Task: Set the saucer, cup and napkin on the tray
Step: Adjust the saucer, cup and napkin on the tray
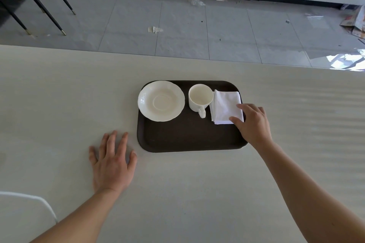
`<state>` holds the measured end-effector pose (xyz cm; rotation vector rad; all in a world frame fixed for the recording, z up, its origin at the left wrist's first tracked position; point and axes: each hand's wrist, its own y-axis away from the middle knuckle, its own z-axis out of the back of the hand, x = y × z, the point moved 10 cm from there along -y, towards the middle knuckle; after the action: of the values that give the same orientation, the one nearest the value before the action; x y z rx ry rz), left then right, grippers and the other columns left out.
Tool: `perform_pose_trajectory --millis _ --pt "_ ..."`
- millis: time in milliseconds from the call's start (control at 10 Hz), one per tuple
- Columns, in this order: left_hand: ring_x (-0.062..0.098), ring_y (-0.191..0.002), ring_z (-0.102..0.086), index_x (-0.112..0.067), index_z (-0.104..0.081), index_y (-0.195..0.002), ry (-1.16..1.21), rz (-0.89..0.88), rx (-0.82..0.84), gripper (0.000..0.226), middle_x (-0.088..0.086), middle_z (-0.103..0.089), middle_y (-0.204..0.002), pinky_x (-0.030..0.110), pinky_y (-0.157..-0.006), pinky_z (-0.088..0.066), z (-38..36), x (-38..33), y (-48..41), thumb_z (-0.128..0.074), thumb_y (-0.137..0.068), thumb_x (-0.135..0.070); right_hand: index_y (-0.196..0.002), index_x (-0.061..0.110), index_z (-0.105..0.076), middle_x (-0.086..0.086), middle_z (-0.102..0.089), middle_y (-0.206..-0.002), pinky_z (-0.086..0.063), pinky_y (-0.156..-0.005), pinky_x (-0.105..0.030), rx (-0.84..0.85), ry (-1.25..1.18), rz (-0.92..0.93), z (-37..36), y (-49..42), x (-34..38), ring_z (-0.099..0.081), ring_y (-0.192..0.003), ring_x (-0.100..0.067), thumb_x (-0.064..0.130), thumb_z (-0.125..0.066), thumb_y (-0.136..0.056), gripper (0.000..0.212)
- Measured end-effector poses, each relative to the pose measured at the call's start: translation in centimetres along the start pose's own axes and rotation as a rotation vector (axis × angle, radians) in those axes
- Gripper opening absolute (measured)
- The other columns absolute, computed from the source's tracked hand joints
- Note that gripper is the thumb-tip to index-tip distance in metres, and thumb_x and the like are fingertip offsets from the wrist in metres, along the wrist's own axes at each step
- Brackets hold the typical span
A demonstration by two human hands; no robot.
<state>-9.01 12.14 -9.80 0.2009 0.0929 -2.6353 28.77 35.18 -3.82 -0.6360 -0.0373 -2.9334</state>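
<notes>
A dark brown rectangular plastic tray (187,136) with rounded corners is seen lying on the pale, matte, faintly grained desk (59,94). On its far left part a cream glazed ceramic saucer (161,101) with a scalloped rim is set flat, overhanging the tray's left edge slightly. Beside it, upright and empty, is a cream ceramic cup (200,97), its handle turned toward the viewer. A folded white cloth napkin (225,107) is laid just right of the cup. The napkin's near right corner is touched by the right hand (253,122), fingers loosely spread, nothing gripped. The left hand (112,161) is rested flat and spread on the desk, left of the tray.
</notes>
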Motion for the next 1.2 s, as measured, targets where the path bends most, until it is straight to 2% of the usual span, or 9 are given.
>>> perform_pose_trajectory --millis 100,200,300,600,800,1200 --pt "0.031 -0.146 -0.030 -0.025 -0.045 -0.146 -0.001 -0.004 -0.008 0.063 0.011 -0.039 -0.155 0.062 -0.118 -0.015 0.1 0.0 -0.1 -0.035 -0.088 -0.048 -0.124 0.026 -0.068 -0.003 -0.060 -0.136 -0.043 -0.099 -0.046 0.086 0.055 0.167 -0.7 0.8 1.4 -0.047 -0.121 -0.033 0.034 -0.084 -0.075 0.052" --pt "0.031 -0.146 -0.031 -0.025 -0.045 -0.146 -0.004 -0.006 -0.009 0.063 0.010 -0.038 -0.154 0.063 -0.118 -0.015 0.0 0.0 0.0 -0.035 -0.088 -0.048 -0.124 0.032 -0.069 -0.001 -0.055 -0.141 -0.041 -0.099 -0.047 0.143 0.109 0.253 -1.4 1.1 2.5 -0.044 -0.126 -0.032 0.031 -0.081 -0.078 0.047" --pt "0.030 -0.146 -0.030 -0.025 -0.045 -0.146 -0.001 -0.004 -0.011 0.063 0.010 -0.038 -0.155 0.062 -0.118 -0.015 0.0 0.0 -0.1 -0.035 -0.088 -0.049 -0.119 0.028 -0.072 -0.005 -0.060 -0.136 -0.047 -0.095 -0.051 0.135 0.101 0.379 -1.6 1.2 4.4 -0.049 -0.123 -0.036 0.014 -0.080 -0.080 0.043" --pt "0.031 -0.146 -0.030 -0.024 -0.045 -0.146 -0.003 -0.010 -0.013 0.063 0.011 -0.039 -0.154 0.063 -0.118 -0.016 0.2 0.0 0.0 -0.035 -0.089 -0.048 -0.119 0.024 -0.072 -0.006 -0.063 -0.132 -0.047 -0.097 -0.051 0.133 0.136 0.458 -1.9 0.4 6.0 -0.053 -0.122 -0.037 0.009 -0.071 -0.087 0.035" --pt "0.032 -0.146 -0.031 -0.024 -0.045 -0.146 -0.004 -0.013 -0.006 0.063 0.012 -0.039 -0.154 0.063 -0.118 -0.016 0.3 -0.3 0.0 -0.036 -0.089 -0.048 -0.119 0.021 -0.071 -0.010 -0.063 -0.131 -0.052 -0.091 -0.051 0.124 0.122 0.490 -1.7 -0.5 6.7 -0.054 -0.120 -0.040 0.004 -0.068 -0.088 0.036" --pt "0.031 -0.146 -0.030 -0.023 -0.046 -0.145 -0.006 -0.011 -0.004 0.063 0.011 -0.040 -0.154 0.063 -0.118 -0.016 0.4 -0.3 0.0 -0.036 -0.088 -0.047 -0.120 0.015 -0.071 -0.014 -0.063 -0.132 -0.048 -0.098 -0.054 0.139 0.112 0.549 -2.6 -1.8 6.9 -0.054 -0.121 -0.042 -0.002 -0.065 -0.089 0.035"
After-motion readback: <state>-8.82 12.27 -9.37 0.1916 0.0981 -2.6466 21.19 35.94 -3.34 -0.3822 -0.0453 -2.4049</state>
